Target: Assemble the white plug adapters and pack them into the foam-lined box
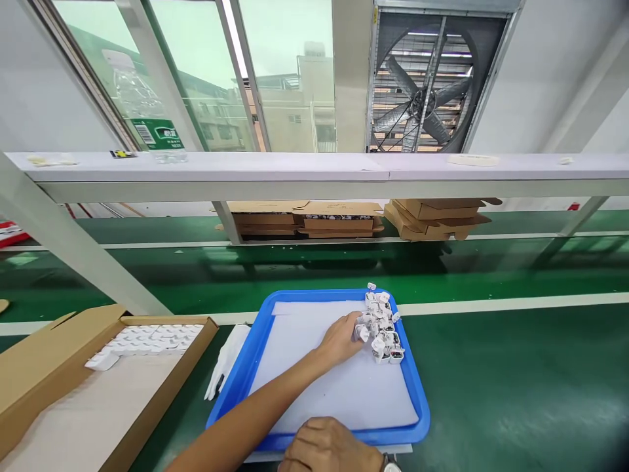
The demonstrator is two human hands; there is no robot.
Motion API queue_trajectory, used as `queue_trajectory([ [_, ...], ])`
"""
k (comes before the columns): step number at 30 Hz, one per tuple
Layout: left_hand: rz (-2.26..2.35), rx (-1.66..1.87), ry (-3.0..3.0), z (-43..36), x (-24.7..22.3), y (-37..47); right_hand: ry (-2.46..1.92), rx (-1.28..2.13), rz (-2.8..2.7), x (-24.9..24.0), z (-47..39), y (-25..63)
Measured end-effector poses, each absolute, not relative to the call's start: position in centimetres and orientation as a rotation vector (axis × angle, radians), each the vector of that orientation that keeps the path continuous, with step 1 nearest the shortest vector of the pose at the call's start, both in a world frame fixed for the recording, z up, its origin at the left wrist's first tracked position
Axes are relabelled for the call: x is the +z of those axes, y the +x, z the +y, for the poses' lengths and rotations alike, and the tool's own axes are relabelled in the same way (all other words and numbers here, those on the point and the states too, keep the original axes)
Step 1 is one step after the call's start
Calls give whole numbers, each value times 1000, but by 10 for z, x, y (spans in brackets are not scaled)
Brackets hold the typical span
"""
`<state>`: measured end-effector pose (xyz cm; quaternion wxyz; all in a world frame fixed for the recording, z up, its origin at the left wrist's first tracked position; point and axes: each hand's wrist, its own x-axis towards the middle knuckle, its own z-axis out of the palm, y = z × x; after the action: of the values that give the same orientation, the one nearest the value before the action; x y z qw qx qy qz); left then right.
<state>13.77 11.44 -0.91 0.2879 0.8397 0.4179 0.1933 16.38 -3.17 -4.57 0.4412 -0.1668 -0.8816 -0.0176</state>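
Note:
My left hand (343, 339) reaches across the blue tray (421, 419) to a cluster of small white parts (384, 326) at the tray's right side. Its fingers are curled around one white part (362, 332) at the cluster's left edge. White sheet material (304, 341) lines the tray. My right hand (327, 446) rests near the tray's front edge with its fingers bent under; whether anything is inside it is hidden. A watch sits on the right wrist.
An open cardboard box (162, 387) with rows of white parts stands at the left. White gloves (228, 360) lie between box and tray. Behind, a white shelf (295, 167) crosses the view, holding a plastic bottle (147, 111). More cardboard boxes (339, 223) sit beneath it.

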Motion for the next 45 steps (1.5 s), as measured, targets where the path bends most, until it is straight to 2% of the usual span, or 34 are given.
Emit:
queue_trajectory([
  [6, 1084, 625, 2211, 93, 14, 80, -523, 75, -2057, -12, -38, 180],
  [10, 1111, 764, 2085, 67, 28, 46, -797, 107, -1720, 4, -33, 204],
  [13, 1051, 904, 1944, 48, 33, 32, -952, 269, -1564, 5, -21, 215],
  [17, 936, 953, 1852, 35, 30, 26, -936, 538, -1587, 4, -6, 218],
  [26, 773, 971, 1270, 29, 8, 25, -932, 781, -1553, 5, 5, 222],
  [32, 824, 1133, 1301, 32, 0, 21, -939, 738, -1636, 3, 1, 217],
  [38, 744, 1044, 1239, 33, 3, 17, -947, 491, -1727, 7, -3, 216],
  [45, 888, 1114, 1221, 30, -1, 22, -885, 567, -1779, 1, -10, 206],
])
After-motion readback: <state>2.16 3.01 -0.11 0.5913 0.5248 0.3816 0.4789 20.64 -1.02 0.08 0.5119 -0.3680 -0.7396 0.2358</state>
